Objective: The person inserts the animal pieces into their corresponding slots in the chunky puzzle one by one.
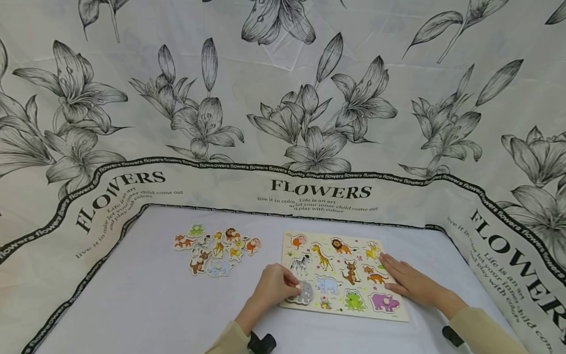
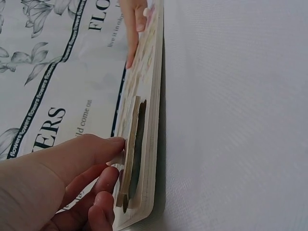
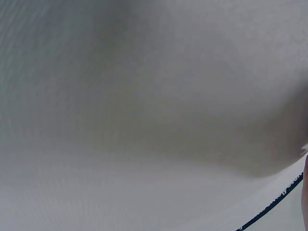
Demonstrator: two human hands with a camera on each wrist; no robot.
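The wooden animal puzzle board [image 1: 334, 300] lies on the table, printed with animal pictures. At its lower left corner, my left hand [image 1: 275, 285] pinches a grey animal puzzle piece [image 1: 305, 293] between thumb and fingers. From the left wrist, this piece [image 2: 130, 149] is seen edge-on, close over the board and slightly apart from it along part of its edge. My right hand [image 1: 413, 280] rests with straight fingers on the board's right edge. A purple hippo piece [image 1: 384, 302] with a knob is at the board's lower right corner. The right wrist view shows mostly blurred white cloth.
Left of the board lies a loose cluster of animal pieces, among them a green frog [image 1: 196, 229], a kangaroo [image 1: 200, 262] and a blue elephant [image 1: 219, 268]. White cloth [image 1: 177, 314] covers the table. Behind rises a flower-printed curtain [image 1: 318, 123].
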